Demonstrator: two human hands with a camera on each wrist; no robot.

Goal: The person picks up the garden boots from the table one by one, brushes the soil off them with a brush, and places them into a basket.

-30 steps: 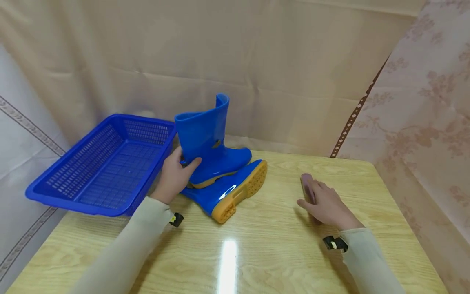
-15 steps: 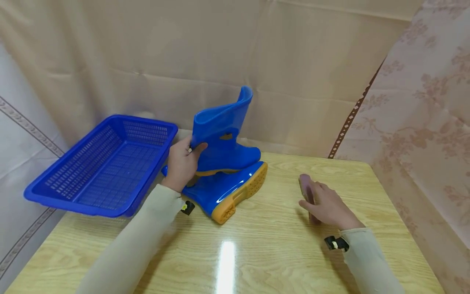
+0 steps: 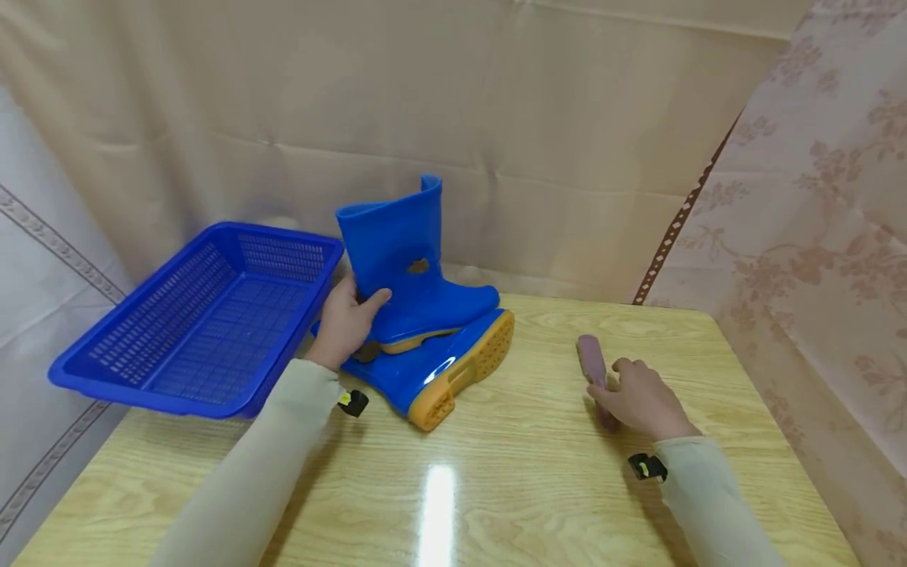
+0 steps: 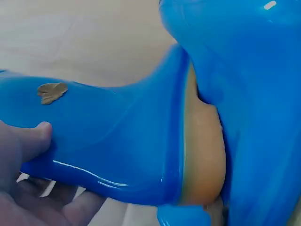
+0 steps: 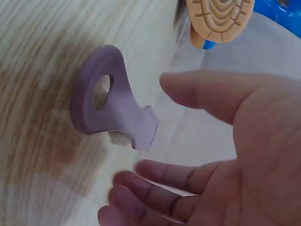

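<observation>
My left hand (image 3: 345, 319) grips the back of a blue rubber boot (image 3: 407, 303), thumb on the near side and fingers behind the shaft. A brown, mud-like patch (image 4: 52, 92) marks that shaft. The upright boot leans over a second blue rubber boot (image 3: 404, 374), which lies on its side with its yellow-brown sole (image 3: 468, 374) facing outward. To the right, my right hand (image 3: 646, 400) hovers beside a mauve handled tool (image 5: 106, 94) with a hole in its broad end. In the right wrist view, thumb and loosely bent fingers stand apart from it. Its underside is mostly hidden.
A blue plastic basket (image 3: 324, 307) with slotted walls stands on the left, close to my left hand. The wood-grain table (image 3: 538, 488) ends at a beige cloth (image 3: 553, 157) behind and a flowered cloth (image 3: 843, 236) on the right.
The held boot swung right and tilted, then came back left and now shows its brown patch more fully. My right hand's fingers have drawn off the mauve tool to the right.
</observation>
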